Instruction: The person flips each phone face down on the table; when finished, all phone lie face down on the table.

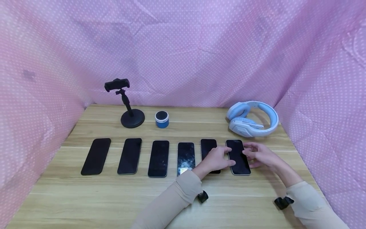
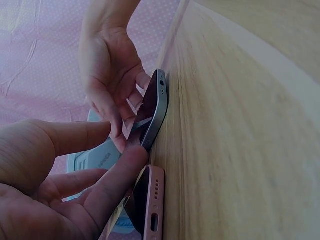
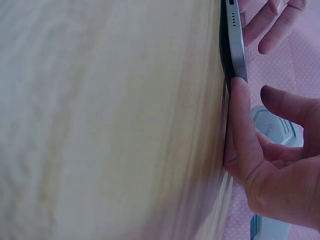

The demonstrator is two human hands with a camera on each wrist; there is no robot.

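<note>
A black-screened smartphone (image 1: pixel 238 159) lies face up at the right end of a row of phones. My left hand (image 1: pixel 215 158) reaches across the neighbouring phone (image 1: pixel 207 146), partly hiding it, and touches the end phone's left edge. In the left wrist view a fingertip meets the grey side of that phone (image 2: pixel 160 102), thumb apart, beside a pink-edged phone (image 2: pixel 156 200). From the other side, my right hand (image 1: pixel 261 155) has its fingers against the right edge. The right wrist view shows one extended finger on the phone's side (image 3: pixel 237 47), with the thumb raised off it.
Several more phones, such as this one (image 1: pixel 158 159), lie leftward on the wooden table (image 1: pixel 100 197). Behind them stand a black phone stand (image 1: pixel 132 118) and a small blue speaker (image 1: pixel 162 120). White-and-blue headphones (image 1: pixel 251 127) lie at back right. Pink dotted cloth (image 1: pixel 177 57) hangs around.
</note>
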